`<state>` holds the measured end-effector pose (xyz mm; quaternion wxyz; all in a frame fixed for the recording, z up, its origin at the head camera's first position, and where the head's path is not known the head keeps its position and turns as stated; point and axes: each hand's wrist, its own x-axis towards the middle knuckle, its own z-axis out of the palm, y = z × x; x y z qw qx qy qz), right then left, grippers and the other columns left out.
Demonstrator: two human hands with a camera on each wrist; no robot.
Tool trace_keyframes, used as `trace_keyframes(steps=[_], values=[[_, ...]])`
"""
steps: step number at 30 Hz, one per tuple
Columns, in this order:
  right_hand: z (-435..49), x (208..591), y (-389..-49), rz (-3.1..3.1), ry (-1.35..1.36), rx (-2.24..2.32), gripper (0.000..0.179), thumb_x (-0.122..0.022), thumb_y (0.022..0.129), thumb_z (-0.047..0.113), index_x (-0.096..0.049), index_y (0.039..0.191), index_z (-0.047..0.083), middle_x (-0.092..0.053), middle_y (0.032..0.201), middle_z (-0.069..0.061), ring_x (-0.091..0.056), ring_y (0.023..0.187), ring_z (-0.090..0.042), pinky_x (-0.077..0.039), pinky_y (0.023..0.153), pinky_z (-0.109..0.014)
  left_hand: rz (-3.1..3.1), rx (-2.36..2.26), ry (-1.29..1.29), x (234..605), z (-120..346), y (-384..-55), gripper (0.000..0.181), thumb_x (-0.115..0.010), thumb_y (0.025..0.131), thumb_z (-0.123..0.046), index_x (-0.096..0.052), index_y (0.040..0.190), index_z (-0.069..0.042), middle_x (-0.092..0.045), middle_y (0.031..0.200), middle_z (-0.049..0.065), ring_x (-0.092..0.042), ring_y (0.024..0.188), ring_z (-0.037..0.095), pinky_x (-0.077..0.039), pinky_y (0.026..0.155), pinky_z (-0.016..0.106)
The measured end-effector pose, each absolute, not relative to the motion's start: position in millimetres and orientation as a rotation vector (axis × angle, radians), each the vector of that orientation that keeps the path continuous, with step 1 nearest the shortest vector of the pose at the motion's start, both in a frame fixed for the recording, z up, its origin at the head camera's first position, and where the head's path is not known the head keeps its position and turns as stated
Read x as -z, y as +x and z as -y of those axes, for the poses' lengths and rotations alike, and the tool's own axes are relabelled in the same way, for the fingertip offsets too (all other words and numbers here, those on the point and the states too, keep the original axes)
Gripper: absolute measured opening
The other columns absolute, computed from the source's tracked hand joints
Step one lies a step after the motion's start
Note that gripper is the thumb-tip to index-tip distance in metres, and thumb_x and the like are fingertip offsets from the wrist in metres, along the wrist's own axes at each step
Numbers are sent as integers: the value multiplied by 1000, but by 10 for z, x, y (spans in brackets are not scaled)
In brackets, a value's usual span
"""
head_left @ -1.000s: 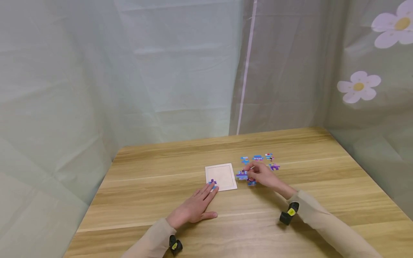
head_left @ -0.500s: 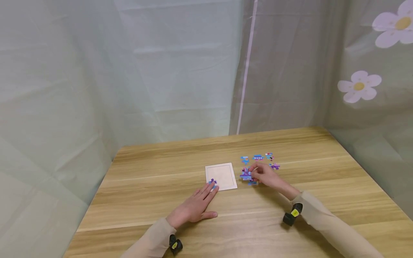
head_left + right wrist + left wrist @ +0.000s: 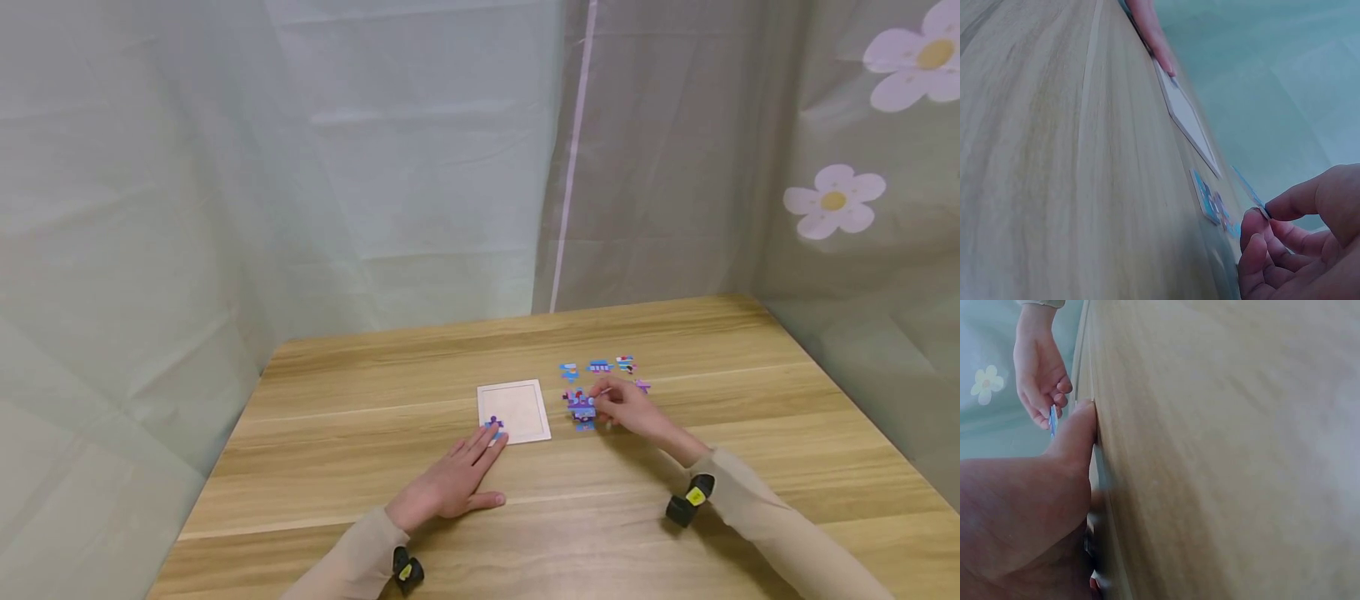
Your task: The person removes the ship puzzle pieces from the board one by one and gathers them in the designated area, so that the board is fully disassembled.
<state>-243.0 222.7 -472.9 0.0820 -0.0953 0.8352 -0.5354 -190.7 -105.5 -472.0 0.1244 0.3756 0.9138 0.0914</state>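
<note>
My left hand [image 3: 450, 482] lies with its fingers extended, fingertips over a blue and purple jigsaw piece [image 3: 494, 422] in the near left corner of a white square puzzle tray [image 3: 525, 410]. To the right of the tray, my right hand [image 3: 628, 408] pinches another blue and purple jigsaw piece [image 3: 580, 402] between thumb and fingers. In the right wrist view this held piece [image 3: 1249, 189] is raised above the table, tilted and seen nearly edge-on. Below it a loose jigsaw piece [image 3: 1205, 197] lies on the wood; the held one partly covers it in the head view.
Farther back on the wooden table [image 3: 360, 392] lie several loose pieces: a blue one [image 3: 569, 372], a striped one [image 3: 599, 367], a multicoloured one [image 3: 626, 364] and a purple one [image 3: 642, 386], partly behind the right hand. Fabric curtains [image 3: 412, 167] hang behind the table.
My right hand has moved a little to the right with its pinched jigsaw piece, which now overlaps the loose pieces beside the tray. The left hand has stayed in place.
</note>
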Motion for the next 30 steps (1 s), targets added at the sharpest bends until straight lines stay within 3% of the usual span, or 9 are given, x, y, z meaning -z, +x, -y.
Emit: trace_keyframes(steps=[6, 20, 30], values=[[-2268, 4711, -2412, -2503, -263, 1608, 16, -56, 94, 3, -55, 106, -8, -62, 77, -9, -57, 67, -12, -47, 55, -21, -2672, -293, 1123, 4778, 1081, -1925, 84, -43, 96, -58, -11, 156, -8, -7, 163, 18, -12, 150, 36, -25, 115, 59], [-2384, 4729, -2386, -2477, -285, 1606, 18, -54, 94, 0, -54, 107, -12, -63, 78, -12, -56, 64, -11, -49, 53, -21, -2685, -244, 1060, 4851, 1079, -1952, 85, -48, 95, -56, -10, 157, -12, -2, 164, 11, -7, 151, 29, -22, 119, 53], [-2465, 4684, -2376, -2516, -228, 1576, 18, -54, 95, 1, -55, 108, -11, -64, 77, -10, -58, 67, -12, -50, 55, -23, -2704, -263, 1120, 4951, 1114, -1992, 86, -42, 94, -62, -9, 157, -13, -4, 164, 12, -10, 151, 31, -25, 117, 54]])
